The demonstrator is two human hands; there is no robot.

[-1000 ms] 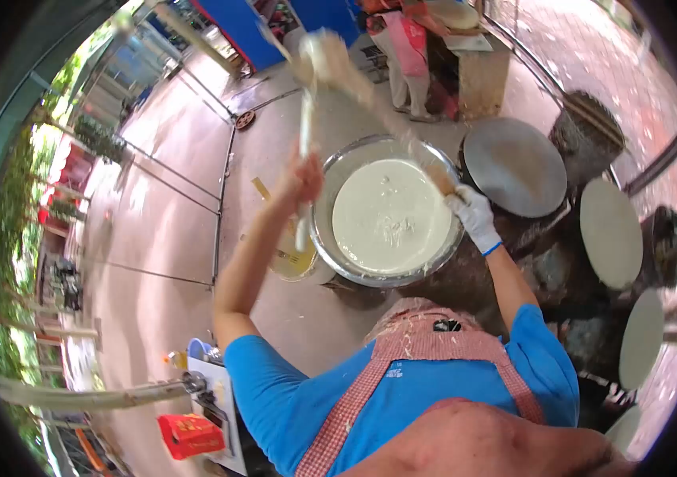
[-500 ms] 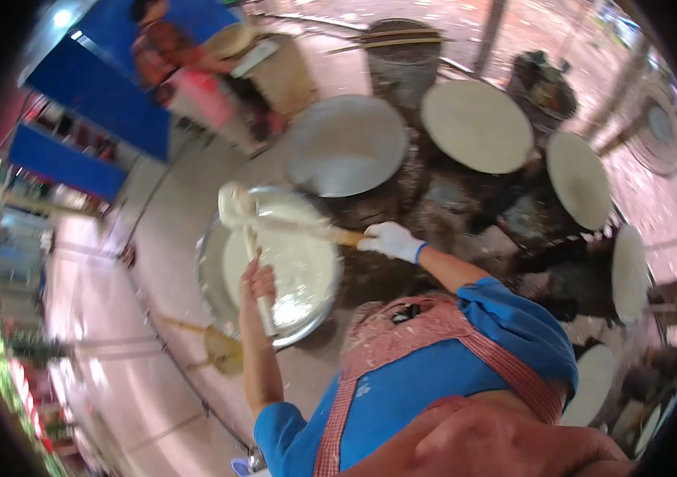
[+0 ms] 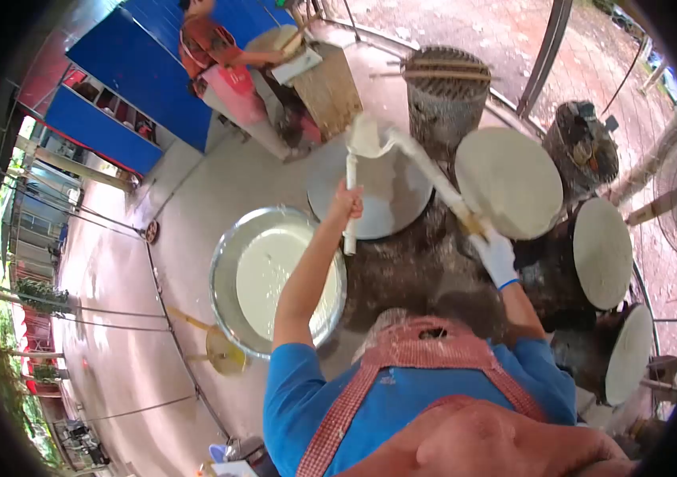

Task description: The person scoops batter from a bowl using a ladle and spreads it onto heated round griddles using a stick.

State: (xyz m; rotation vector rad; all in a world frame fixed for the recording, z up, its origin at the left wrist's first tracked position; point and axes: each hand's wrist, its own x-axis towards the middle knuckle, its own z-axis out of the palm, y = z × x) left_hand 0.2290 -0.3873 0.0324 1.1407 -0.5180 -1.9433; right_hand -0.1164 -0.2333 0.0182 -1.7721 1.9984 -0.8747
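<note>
My bare left hand (image 3: 346, 201) is wrapped round the pale handle of a ladle (image 3: 365, 139). The ladle's head hangs over the far part of a round grey griddle (image 3: 390, 195). In a white glove, my right hand (image 3: 494, 256) grips the wooden end of a batter-coated spreader (image 3: 431, 169). Its far end reaches up beside the ladle's head; I cannot tell whether they touch. Left of the griddle stands a large metal basin (image 3: 223, 274) of creamy white batter (image 3: 275, 274), partly hidden by my left forearm.
Pale rounds cover several more griddles (image 3: 508, 183) on my right. A drum with sticks across it (image 3: 448, 91) stands behind. A person (image 3: 223, 63) works at a wooden stand (image 3: 326, 87) at the far left. A yellow scoop (image 3: 225, 351) lies by the basin.
Both hands have moved away from the basin, the ladle and spreader going up and right over the bare griddle. The view has shifted too.
</note>
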